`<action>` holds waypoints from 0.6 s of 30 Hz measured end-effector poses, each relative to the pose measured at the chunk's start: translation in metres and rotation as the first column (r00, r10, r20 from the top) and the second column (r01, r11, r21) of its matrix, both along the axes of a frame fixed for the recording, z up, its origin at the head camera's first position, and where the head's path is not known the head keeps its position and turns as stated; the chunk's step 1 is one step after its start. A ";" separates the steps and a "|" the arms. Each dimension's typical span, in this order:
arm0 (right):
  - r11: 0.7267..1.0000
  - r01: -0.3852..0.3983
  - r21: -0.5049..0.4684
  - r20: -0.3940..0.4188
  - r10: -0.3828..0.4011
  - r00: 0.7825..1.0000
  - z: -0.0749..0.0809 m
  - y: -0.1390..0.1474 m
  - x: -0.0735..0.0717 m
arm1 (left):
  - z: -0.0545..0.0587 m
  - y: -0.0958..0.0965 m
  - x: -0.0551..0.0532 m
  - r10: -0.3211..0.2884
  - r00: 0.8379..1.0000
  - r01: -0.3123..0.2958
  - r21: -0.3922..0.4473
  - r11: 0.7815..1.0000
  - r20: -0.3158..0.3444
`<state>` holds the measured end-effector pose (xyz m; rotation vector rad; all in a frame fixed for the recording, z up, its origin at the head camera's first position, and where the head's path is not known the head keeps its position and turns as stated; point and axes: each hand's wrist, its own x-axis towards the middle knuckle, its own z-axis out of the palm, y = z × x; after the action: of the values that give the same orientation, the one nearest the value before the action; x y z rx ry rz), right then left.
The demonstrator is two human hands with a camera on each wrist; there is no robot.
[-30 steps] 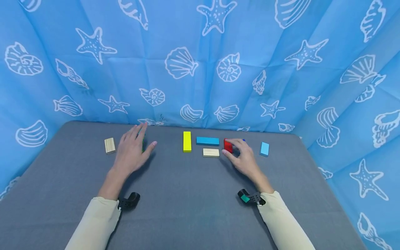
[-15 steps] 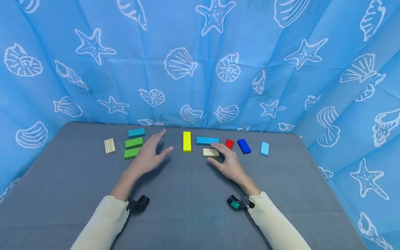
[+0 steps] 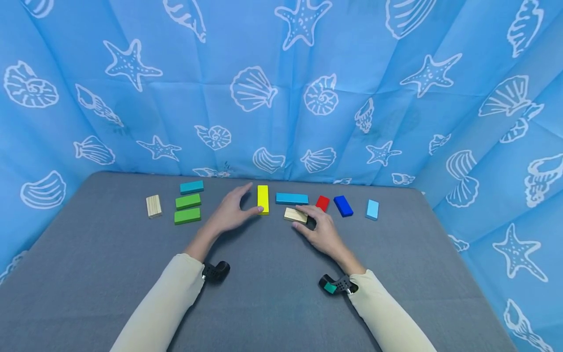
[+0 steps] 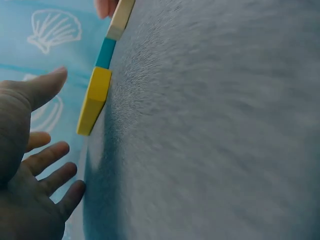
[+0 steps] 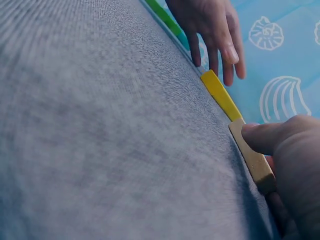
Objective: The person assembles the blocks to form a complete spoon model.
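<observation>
Two wooden pieces are attended to on the grey table [image 3: 264,303]. The pale block [image 3: 292,214], just in front of the long blue block [image 3: 292,198], appears pinched between thumb and fingers of the right hand [image 3: 323,231]. By the yellow block [image 3: 263,196], the left hand [image 3: 229,213] is spread, gripping nothing. Light, stiff and sturdy handling is expected; the pale block's long sides are best gripped.

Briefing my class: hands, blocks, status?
Left hand beside yellow block, not gripping. Right hand pinching pale wooden block. Red block just beyond that hand.
</observation>
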<state>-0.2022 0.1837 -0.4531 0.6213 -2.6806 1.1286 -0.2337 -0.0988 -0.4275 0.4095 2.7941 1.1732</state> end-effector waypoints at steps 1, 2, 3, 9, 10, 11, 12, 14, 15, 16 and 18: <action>1.000 0.003 0.006 -0.005 -0.003 1.000 -0.001 0.000 0.000 | 0.000 0.001 -0.003 -0.003 1.000 0.003 -0.007 1.000 0.006; 1.000 0.007 0.009 -0.008 -0.006 1.000 -0.001 0.000 -0.001 | 0.000 0.003 -0.006 -0.008 1.000 0.008 -0.014 1.000 0.011; 1.000 0.010 0.011 -0.010 -0.010 1.000 -0.001 0.000 -0.001 | 0.000 0.004 -0.009 -0.015 1.000 0.015 -0.027 1.000 0.012; 1.000 0.017 0.017 -0.003 -0.017 1.000 -0.002 0.000 -0.002 | -0.003 0.007 -0.024 -0.049 0.998 0.054 -0.107 0.993 0.045; 1.000 0.016 0.019 -0.001 -0.016 1.000 -0.003 0.000 -0.002 | -0.004 0.007 -0.025 -0.053 0.997 0.059 -0.116 0.991 0.054; 1.000 0.016 0.019 -0.001 -0.016 1.000 -0.003 0.000 -0.002 | -0.004 0.008 -0.026 -0.057 0.996 0.065 -0.126 0.990 0.064; 1.000 0.015 0.017 -0.001 -0.015 1.000 -0.004 0.000 -0.002 | -0.004 0.009 -0.027 -0.062 0.996 0.070 -0.134 0.988 0.067; 1.000 0.017 0.012 -0.003 -0.017 1.000 -0.005 0.000 -0.002 | -0.004 0.010 -0.029 -0.065 0.996 0.074 -0.144 0.987 0.066; 1.000 0.018 0.009 -0.007 -0.018 1.000 -0.005 0.000 -0.002 | -0.004 0.011 -0.029 -0.067 0.996 0.075 -0.144 0.987 0.060; 1.000 0.020 0.007 -0.011 -0.020 1.000 -0.005 0.001 -0.002 | -0.004 0.012 -0.029 -0.066 0.996 0.073 -0.143 0.987 0.054; 1.000 0.021 0.009 -0.015 -0.021 1.000 -0.005 0.001 -0.002 | -0.003 0.012 -0.027 -0.058 0.997 0.063 -0.128 0.990 0.043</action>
<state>-0.2041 0.1847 -0.4580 0.5995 -2.6748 1.1023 -0.2606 -0.0864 -0.4309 0.4516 2.7828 0.9712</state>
